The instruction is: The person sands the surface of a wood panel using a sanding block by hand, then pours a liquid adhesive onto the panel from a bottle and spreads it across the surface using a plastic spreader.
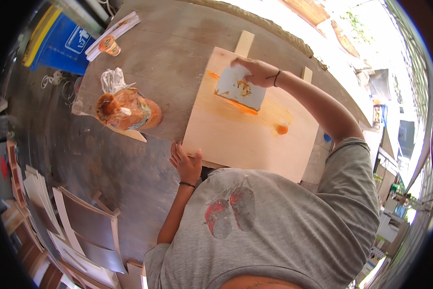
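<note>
A pale plywood board (245, 149) lies in front of me, with a glossy orange smear and a thicker orange blob (282, 129) on its face. My right hand (257, 72) grips the upper edge of a white flat spreader (240, 89), which is stained brown in its middle. Orange paste (245, 107) gathers along the spreader's lower edge, against the wood. At the board's near left corner rests my left hand (187, 166), fingers stretched and a little apart, holding nothing.
Left of the board stand an orange-smeared plastic container (139, 113), a white rag (113, 80) and a small orange-and-white cup (109, 45). A blue bin (64, 43) with a yellow rim is at the far left. Wooden strips (244, 43) poke out beyond the board. Panels (88, 226) lean at the lower left.
</note>
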